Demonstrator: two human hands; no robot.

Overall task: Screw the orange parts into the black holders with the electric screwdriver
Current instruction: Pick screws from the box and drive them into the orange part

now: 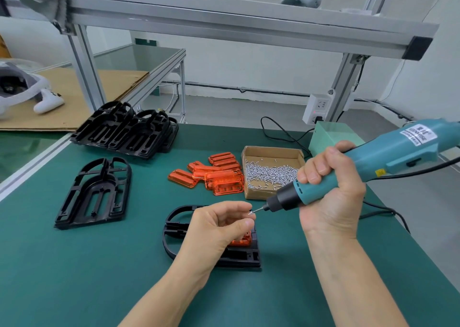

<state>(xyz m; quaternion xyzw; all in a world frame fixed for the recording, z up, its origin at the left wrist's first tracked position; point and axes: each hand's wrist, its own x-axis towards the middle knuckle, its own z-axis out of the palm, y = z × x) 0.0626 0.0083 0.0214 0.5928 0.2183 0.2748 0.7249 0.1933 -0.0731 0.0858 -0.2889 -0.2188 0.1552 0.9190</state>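
My left hand pinches a screw at the bit of the electric screwdriver, gripped in my right hand. Just beneath lies a black holder with an orange part.

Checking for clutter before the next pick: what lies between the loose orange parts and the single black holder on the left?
Head view: only bare green mat lies between the loose orange parts and the single black holder; nothing sits on that stretch.
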